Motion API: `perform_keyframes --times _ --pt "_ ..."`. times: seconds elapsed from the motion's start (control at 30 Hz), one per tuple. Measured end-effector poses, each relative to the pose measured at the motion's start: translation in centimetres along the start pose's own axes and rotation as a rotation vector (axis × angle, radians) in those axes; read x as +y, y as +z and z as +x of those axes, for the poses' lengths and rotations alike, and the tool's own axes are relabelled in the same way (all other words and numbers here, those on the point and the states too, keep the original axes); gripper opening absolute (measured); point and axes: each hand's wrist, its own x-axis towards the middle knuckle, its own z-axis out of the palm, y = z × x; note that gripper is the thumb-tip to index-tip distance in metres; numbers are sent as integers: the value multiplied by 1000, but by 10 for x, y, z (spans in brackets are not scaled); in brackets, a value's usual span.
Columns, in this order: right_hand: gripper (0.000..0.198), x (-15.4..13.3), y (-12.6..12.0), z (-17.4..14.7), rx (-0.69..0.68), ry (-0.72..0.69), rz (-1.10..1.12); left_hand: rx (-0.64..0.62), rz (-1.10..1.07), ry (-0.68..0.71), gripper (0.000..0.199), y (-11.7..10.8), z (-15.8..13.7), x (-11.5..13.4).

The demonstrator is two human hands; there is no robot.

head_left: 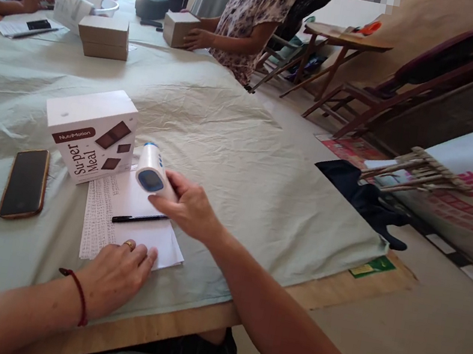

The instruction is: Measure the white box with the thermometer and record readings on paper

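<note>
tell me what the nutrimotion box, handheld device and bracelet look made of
NutriMotion box: probably smooth printed cardboard, given flat panels and crisp edges. Handheld device: likely hard plastic, with smooth, rounded white shell. Bracelet: perhaps matte cord, being thin and dark red.

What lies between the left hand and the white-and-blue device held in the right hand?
In the head view, a black pen lies between the left hand and the white-and-blue device, on top of the paper sheets.

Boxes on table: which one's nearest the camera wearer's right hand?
The white NutriMotion box, the only white one; the two brown boxes sit farther from the right hand.
</note>
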Motion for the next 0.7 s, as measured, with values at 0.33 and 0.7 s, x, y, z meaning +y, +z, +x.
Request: perform_keyframes --times 0.33,0.7 --pt "42 50 -35 24 10 43 -961 -28 0 6 36 -4 0 2" --pt "11 25 -24 2 -415 -398 -863 9 -45 -9 33 -4 0 2"
